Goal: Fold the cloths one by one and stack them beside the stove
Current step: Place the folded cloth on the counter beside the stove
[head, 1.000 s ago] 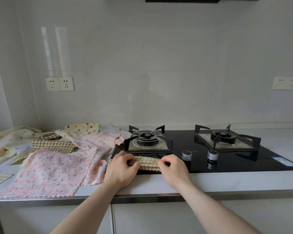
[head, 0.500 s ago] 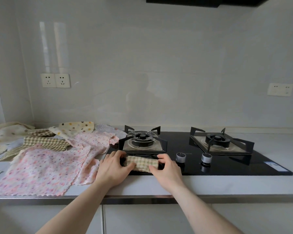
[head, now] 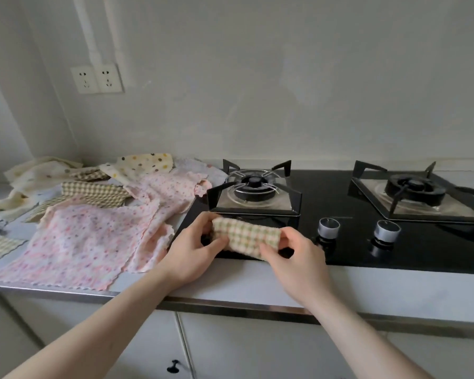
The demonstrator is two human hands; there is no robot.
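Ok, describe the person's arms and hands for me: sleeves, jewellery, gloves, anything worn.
Both forearms are bare as far as the picture shows; no sleeve edge comes into view. The left hand and the right hand wear no gloves, and no ring, watch or bracelet shows on the fingers or wrists. The nails look short, with no polish that can be made out.

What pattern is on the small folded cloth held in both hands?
The folded cloth has a green-and-cream check, clearest in the head view.
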